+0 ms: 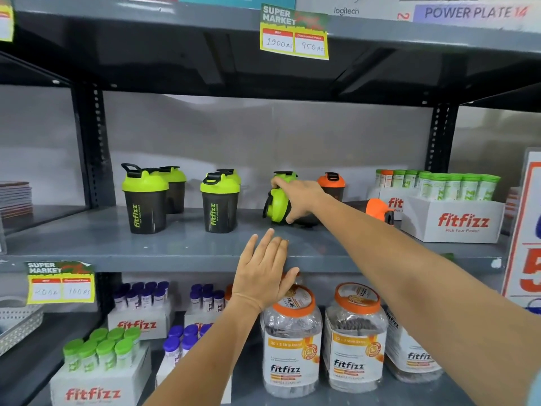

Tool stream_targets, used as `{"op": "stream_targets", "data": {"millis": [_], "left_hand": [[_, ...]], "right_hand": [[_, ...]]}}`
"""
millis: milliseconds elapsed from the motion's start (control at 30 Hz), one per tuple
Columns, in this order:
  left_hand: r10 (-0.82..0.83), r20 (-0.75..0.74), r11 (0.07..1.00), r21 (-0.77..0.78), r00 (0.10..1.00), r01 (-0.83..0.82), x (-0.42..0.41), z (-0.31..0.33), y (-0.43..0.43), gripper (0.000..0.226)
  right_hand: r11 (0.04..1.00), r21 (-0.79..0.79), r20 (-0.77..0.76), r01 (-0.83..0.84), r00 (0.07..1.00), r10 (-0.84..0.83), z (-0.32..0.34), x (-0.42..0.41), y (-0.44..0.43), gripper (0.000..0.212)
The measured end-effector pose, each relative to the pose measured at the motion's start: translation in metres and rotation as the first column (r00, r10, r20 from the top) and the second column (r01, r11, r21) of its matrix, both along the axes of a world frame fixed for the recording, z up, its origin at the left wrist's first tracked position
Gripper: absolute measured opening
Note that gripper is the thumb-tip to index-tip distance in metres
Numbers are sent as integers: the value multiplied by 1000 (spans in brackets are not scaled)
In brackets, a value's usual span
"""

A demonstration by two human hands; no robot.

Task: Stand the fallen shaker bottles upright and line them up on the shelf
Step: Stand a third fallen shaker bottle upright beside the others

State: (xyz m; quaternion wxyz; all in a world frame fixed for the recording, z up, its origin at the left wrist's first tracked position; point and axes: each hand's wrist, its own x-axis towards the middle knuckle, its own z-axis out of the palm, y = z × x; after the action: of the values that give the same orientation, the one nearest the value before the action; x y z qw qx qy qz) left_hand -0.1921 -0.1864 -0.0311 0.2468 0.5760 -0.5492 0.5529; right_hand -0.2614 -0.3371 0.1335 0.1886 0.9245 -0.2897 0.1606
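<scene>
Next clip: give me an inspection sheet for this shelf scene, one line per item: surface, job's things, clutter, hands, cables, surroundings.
Surface: grey metal shelf, front strip bare.
Job's things: green-lid shakers standing at left and middle; fallen green shaker on its side; fallen orange shaker on its side behind the right forearm; upright orange shaker at the back.
Clutter: white box of green tubes at the shelf's right end.
Hands: right hand on the fallen green shaker, grip not clearly closed; left hand open, empty, at the shelf edge.
Cables: nothing seen.
Surroundings: price tag above; jars and tube boxes below.
</scene>
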Motion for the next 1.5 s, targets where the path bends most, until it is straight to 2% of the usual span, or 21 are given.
{"op": "stream_targets", "data": {"millis": [67,167,233,300,467,600,733,867,967,1067,1300,1500], "left_hand": [[-1,1,1000,-4,1000,1,0,0,0,53],[-7,-3,1000,-8,1000,7,-1,0,1,52],[-9,-8,1000,-5,1000,9,-1,0,1,52],[-7,-15,1000,3,1000,7,-1,0,1,52],[-7,-23,1000,14,1000,7,-2,1,2,52],[-15,-27,1000,13,1000,15,-1,1,2,51],[-20,-36,1000,12,999,20,-1,0,2,51],[-39,-39,999,-7,999,38,-2,0,2,49],[-46,-42,999,-9,998,45,-2,0,2,49],[-49,-44,999,-5,998,49,-2,0,1,49],[-68,-51,998,-3,996,68,-3,0,3,48],[-77,-52,997,7,996,77,-2,1,3,48]], "right_hand": [[997,77,181,-14,983,0,1,-3,1,86],[966,255,452,-42,889,-80,5,-3,4,90],[932,361,535,-43,828,-169,8,-3,5,98],[901,432,554,-28,797,-241,8,-3,5,107],[894,448,560,-2,780,-279,-3,-2,8,117],[897,439,491,58,820,-293,-1,-7,9,121],[933,286,454,218,827,-332,9,-12,18,119],[958,109,480,264,830,-284,23,-7,23,108],[944,57,396,324,861,-319,35,4,25,87],[933,78,313,352,880,-358,40,12,28,73],[947,101,298,304,899,-320,44,9,31,51],[944,203,262,261,914,-309,54,2,30,47]]}}
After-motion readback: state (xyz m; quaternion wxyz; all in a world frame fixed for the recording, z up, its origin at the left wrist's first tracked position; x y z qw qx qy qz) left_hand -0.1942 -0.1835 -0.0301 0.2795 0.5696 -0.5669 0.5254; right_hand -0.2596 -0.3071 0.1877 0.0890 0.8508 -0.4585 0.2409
